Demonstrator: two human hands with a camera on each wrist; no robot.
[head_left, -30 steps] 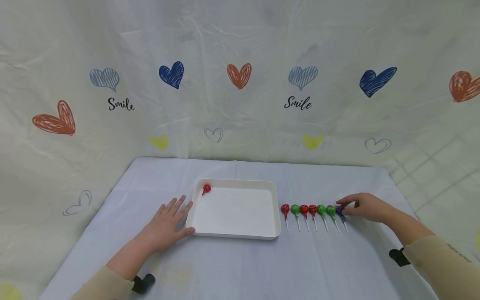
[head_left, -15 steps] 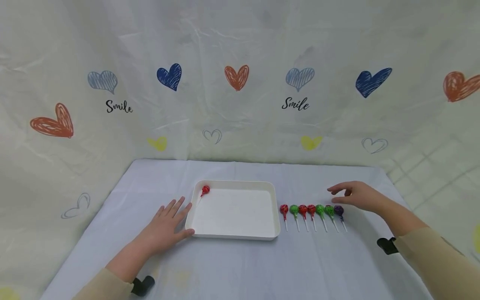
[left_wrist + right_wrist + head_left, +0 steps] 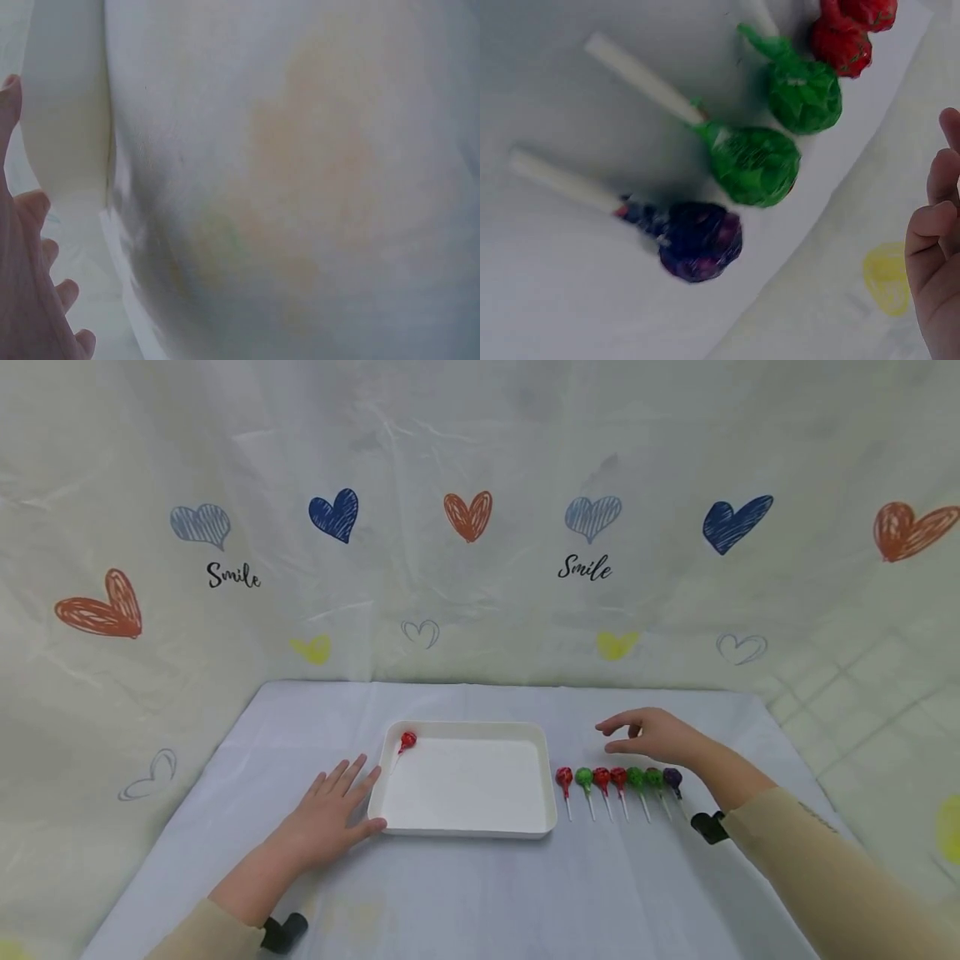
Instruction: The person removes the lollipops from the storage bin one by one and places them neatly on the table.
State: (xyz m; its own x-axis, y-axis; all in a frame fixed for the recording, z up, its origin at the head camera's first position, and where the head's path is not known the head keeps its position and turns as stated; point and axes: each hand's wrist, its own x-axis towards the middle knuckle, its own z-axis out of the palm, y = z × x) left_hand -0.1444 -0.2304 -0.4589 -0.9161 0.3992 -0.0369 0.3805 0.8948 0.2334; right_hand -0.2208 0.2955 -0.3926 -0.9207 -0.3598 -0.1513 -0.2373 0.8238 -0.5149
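Note:
My left hand (image 3: 324, 820) lies with fingers spread at the left side of the white tray (image 3: 480, 833), its thumb touching the tray's near left corner. Inside the tray, near its far left corner, is one red lollipop (image 3: 407, 741). To the tray's right a row of red, green and purple lollipops lies on the cloth, with a red lollipop (image 3: 564, 777) at the left end and a purple lollipop (image 3: 672, 778) at the right. My right hand (image 3: 654, 735) hovers just beyond this row, fingers loosely bent and holding nothing. In the right wrist view a green lollipop (image 3: 755, 166) lies beside the purple one.
A white cloth (image 3: 480, 902) covers the table. Behind it hangs a pale curtain (image 3: 510, 435) printed with hearts and the word Smile. Black wrist cameras (image 3: 285, 933) sit at both of my sleeves.
My right hand has let go of the purple lollipop, lifted away and moved left above the row. The lollipop stays at the row's right end. My left hand keeps its place.

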